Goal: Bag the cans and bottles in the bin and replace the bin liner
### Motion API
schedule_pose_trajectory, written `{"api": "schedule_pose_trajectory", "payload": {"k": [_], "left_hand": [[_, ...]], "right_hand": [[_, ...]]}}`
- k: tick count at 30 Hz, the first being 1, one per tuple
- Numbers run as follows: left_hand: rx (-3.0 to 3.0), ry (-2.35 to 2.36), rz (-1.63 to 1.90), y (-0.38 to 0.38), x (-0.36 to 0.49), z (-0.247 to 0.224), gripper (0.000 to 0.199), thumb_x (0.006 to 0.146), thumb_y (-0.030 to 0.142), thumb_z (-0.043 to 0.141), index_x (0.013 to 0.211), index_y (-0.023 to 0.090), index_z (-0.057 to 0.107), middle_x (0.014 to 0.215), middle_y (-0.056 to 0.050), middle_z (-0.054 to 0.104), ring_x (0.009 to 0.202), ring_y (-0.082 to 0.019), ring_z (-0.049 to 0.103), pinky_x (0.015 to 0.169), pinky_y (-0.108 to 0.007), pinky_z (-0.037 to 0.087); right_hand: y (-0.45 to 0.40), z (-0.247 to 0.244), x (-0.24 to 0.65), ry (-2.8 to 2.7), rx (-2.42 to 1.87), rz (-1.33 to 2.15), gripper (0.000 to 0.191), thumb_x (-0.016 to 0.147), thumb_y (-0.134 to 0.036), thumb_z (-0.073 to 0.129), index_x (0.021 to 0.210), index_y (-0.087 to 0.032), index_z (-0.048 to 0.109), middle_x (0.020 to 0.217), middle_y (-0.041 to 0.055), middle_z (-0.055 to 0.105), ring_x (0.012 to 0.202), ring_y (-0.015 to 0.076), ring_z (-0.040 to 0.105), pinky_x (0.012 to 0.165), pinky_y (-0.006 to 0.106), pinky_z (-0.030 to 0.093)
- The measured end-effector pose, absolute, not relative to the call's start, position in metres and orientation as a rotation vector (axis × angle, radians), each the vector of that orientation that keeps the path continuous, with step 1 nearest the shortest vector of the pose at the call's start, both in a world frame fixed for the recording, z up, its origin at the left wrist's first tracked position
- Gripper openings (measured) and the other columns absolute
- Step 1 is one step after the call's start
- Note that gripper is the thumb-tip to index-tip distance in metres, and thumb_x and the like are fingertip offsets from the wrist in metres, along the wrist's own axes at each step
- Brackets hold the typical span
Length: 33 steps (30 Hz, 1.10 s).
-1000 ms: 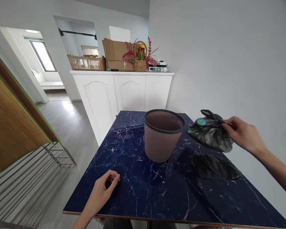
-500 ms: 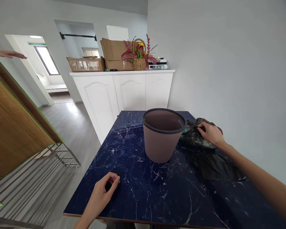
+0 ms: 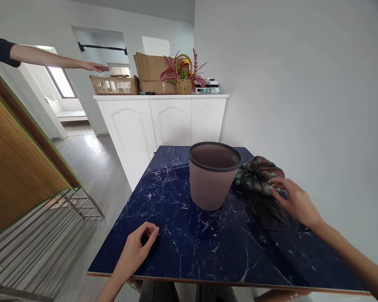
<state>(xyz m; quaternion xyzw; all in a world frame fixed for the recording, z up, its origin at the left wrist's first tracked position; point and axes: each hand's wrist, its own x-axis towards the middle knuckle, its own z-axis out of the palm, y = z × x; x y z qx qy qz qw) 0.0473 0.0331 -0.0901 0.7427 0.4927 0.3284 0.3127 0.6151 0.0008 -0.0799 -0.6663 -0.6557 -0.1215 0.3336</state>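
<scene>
A mauve bin with a dark rim stands upright on the blue marbled table. Right of it lies a filled, knotted black bag, and nearer me a flat black bag is spread on the tabletop. My right hand hovers over the flat bag beside the filled one, fingers apart and holding nothing. Near the front left edge rests my left hand, fingers curled with thumb and index tips close together and nothing visible between them.
Behind the table is a white cabinet bearing cardboard boxes, a flower basket and a bottle. A metal rack with a wooden board stands left. Another person's arm reaches in at upper left.
My right hand has let go of the filled bag's knot and moved back toward me and right. The other person's arm has come further in from the left.
</scene>
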Motion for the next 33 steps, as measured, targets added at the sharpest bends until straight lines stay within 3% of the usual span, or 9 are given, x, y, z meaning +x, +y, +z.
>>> {"api": "schedule_pose_trajectory", "payload": {"k": [3, 7, 12, 21, 33], "left_hand": [[1.989, 1.286, 0.888, 0.032, 0.047, -0.091, 0.038, 0.102, 0.059, 0.057, 0.092, 0.024, 0.068, 0.089, -0.003, 0.073, 0.081, -0.021, 0.067, 0.077, -0.03, 0.05], [2.008, 1.28, 0.91, 0.03, 0.049, -0.089, 0.038, 0.101, 0.059, 0.057, 0.091, 0.023, 0.067, 0.088, -0.003, 0.073, 0.082, -0.021, 0.068, 0.078, -0.03, 0.05], [2.012, 1.276, 0.915, 0.029, 0.048, -0.09, 0.038, 0.102, 0.058, 0.057, 0.091, 0.023, 0.066, 0.086, -0.002, 0.072, 0.082, -0.021, 0.069, 0.081, -0.03, 0.051], [2.003, 1.295, 0.94, 0.028, 0.047, -0.095, 0.038, 0.101, 0.059, 0.057, 0.093, 0.023, 0.067, 0.087, -0.002, 0.074, 0.084, -0.022, 0.071, 0.083, -0.032, 0.052], [2.022, 1.295, 0.919, 0.03, 0.047, -0.095, 0.04, 0.101, 0.06, 0.056, 0.092, 0.024, 0.067, 0.086, -0.002, 0.074, 0.084, -0.022, 0.071, 0.083, -0.032, 0.052]], "right_hand": [[-0.026, -0.115, 0.601, -1.745, -1.747, -0.234, 0.035, 0.105, -0.051, 0.051, 0.12, -0.023, 0.066, 0.121, 0.0135, 0.074, 0.106, 0.0317, 0.074, 0.092, 0.045, 0.058], [-0.048, -0.168, 0.584, -1.787, -1.776, -0.2, 0.055, 0.105, -0.064, 0.049, 0.136, -0.021, 0.062, 0.141, 0.0178, 0.068, 0.131, 0.0381, 0.065, 0.112, 0.055, 0.051], [-0.059, -0.207, 0.571, -1.728, -1.893, -0.284, 0.067, 0.106, -0.07, 0.038, 0.143, -0.019, 0.061, 0.151, 0.0184, 0.062, 0.139, 0.0412, 0.059, 0.116, 0.063, 0.045], [-0.061, -0.205, 0.569, -1.747, -1.861, -0.293, 0.058, 0.108, -0.061, 0.038, 0.138, -0.019, 0.066, 0.147, 0.0165, 0.067, 0.134, 0.0375, 0.064, 0.114, 0.058, 0.049], [-0.067, -0.196, 0.561, -1.778, -1.828, -0.3, 0.059, 0.109, -0.064, 0.039, 0.138, -0.025, 0.072, 0.149, 0.0127, 0.067, 0.132, 0.0376, 0.066, 0.107, 0.056, 0.055]]}}
